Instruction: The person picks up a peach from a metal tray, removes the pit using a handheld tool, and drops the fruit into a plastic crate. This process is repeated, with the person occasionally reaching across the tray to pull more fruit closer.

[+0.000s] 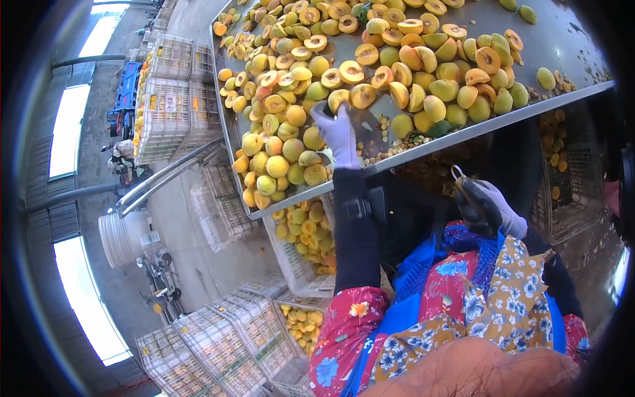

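Note:
My left hand point(336, 132), in a pale glove with dark fingertips, reaches over the metal table point(397, 157). Its thumb and fingers are closed around a halved yellow fruit point(338, 99), cut side up. More halved fruits point(362, 96) and whole fruits point(402, 125) lie right beside it. Off the table's near edge, in front of my body, my right hand point(486, 205) wears a similar glove. Its fingers are wrapped round a small tool point(457, 173) whose metal loop sticks out at the top; the rest of the tool is mostly hidden.
The table's raised rim runs between my two hands. Loose pits point(384, 126) lie near it. Crates of fruit point(307, 231) stand below at the left, with stacked crates point(169, 109) beyond. Another crate point(575, 198) is at the right.

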A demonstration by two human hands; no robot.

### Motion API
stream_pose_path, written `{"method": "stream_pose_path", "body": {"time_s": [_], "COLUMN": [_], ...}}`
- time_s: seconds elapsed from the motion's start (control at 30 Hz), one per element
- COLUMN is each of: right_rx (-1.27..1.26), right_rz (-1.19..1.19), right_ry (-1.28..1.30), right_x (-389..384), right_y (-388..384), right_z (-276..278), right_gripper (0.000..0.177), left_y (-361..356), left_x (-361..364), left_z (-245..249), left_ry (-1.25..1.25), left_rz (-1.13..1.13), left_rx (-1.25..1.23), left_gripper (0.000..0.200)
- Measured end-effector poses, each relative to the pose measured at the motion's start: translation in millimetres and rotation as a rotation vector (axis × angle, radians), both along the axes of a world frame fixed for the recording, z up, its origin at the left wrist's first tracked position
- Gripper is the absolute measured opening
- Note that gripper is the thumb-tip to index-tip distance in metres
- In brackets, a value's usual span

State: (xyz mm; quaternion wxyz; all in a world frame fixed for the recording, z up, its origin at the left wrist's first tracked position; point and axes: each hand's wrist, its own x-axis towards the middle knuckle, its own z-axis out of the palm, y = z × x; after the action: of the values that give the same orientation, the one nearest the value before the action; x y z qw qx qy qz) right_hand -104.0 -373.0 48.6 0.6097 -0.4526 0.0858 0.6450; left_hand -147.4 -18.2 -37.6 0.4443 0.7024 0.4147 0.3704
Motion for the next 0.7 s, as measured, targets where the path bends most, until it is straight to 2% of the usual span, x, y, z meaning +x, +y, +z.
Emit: {"method": "stream_pose_path", "body": {"time_s": [0.03, 0.07, 0.13, 0.17, 0.2, 0.27, 0.3, 0.4, 0.47, 0.53, 0.7], "right_rx": [0.061, 0.044, 0.015, -0.001, 0.051, 0.145, 0.111, 0.028, -0.019, -0.068, 0.004], "right_rz": [0.044, 0.060, 0.090, 0.269, 0.288, 0.320, 0.418, 0.487, 0.549, 0.612, 0.649], "right_ry": [-0.056, -0.225, -0.566, -0.787, -1.034, -1.528, -1.418, -1.408, -1.468, -1.486, -1.555], "right_x": [3.9, 2.4, -3.4, 3.9, 2.9, -1.6, -0.1, -5.0, -7.6, -9.5, -12.6], "right_y": [0.0, 1.9, 12.6, 17.2, 20.0, 20.7, 22.2, 21.9, 18.2, 15.7, 8.6], "right_z": [1.8, -0.2, -4.1, 11.6, 9.0, 2.8, 11.7, 18.0, 16.4, 14.9, 1.2], "right_gripper": [0.034, 0.033, 0.032, 0.028, 0.027, 0.026, 0.028, 0.031, 0.035, 0.036, 0.038], "left_y": [-7.8, -17.4, -64.5, -94.1, -101.6, -132.4, -146.6, -174.9, -193.6, -201.5, -200.8], "left_x": [-10.0, -22.0, -41.8, -45.1, -56.9, -67.5, -72.3, -74.8, -68.5, -70.8, -79.4], "left_z": [-0.9, -1.6, 41.1, 70.6, 52.4, 64.9, 61.7, 35.7, 68.9, 61.1, 41.2], "left_ry": [-0.165, -0.330, -0.529, -0.509, -0.454, -0.380, -0.182, -0.076, -0.340, -0.185, -0.162], "left_rz": [-0.044, -0.087, -0.154, -0.156, -0.203, -0.246, -0.395, -0.501, -0.489, -0.548, -0.462], "left_rx": [-0.088, -0.177, -0.646, -0.765, -0.771, -1.026, -0.498, -0.427, -0.914, -0.649, -0.724], "left_gripper": [0.038, 0.035, 0.034, 0.035, 0.038, 0.037, 0.033, 0.037, 0.041, 0.041, 0.035]}}
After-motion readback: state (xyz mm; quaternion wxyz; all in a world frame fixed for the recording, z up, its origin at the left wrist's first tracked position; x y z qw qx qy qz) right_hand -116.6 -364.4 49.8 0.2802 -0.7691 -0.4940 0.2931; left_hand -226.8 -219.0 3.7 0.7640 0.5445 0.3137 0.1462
